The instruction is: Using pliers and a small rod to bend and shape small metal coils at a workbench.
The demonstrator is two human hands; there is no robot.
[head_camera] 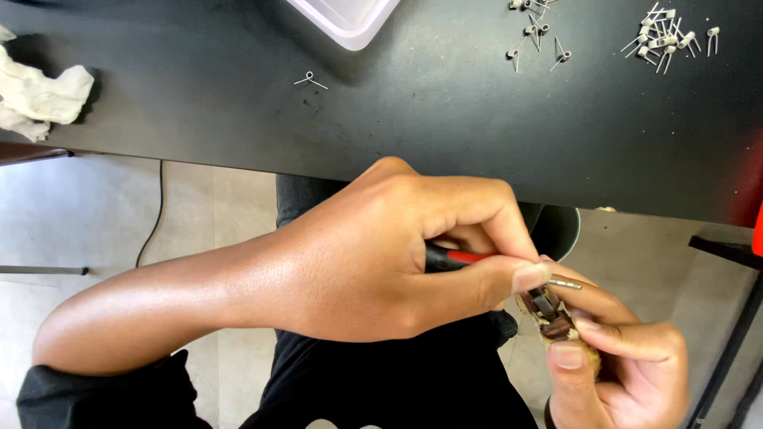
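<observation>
small brown part (554, 318) — a compact piece with dark brown and tan faces and a dark slot on top, held low at the right of the view, below the table edge and above the person's lap. its underside is hidden by fingers; what kind of part it is cannot be told.

right hand (628, 369) — comes up from the lower right corner, grip clamped on the small brown part, thumb pressed to its near side and a finger laid along its far side.

screwdriver (477, 258) — red and black handle, mostly buried in the fist, with a short grey metal tip showing past the thumb, just above the small brown part; whether tip and part touch cannot be told.

left hand (397, 254) — reaches in from the left across the body, grip clamped on the screwdriver, thumb flat along the shaft near the tip, fingers curled over the handle. forearm bare, black sleeve at the elbow.

table (445, 119) — black, matt top, filling the upper part of the view; its near edge runs just above the knuckles.

loose wire spring (310, 79) — one small metal piece with two legs, alone on the table at upper left of centre.

scattered metal pieces (664, 40) — two small clusters of like pieces at the table's upper right, well apart from the hands.

white tray (350, 20) — corner of a pale plastic container at the top edge.

white cloth (36, 95) — crumpled, at the table's far left.

floor (199, 214) — pale tiles below, with a dark cable running down.
</observation>
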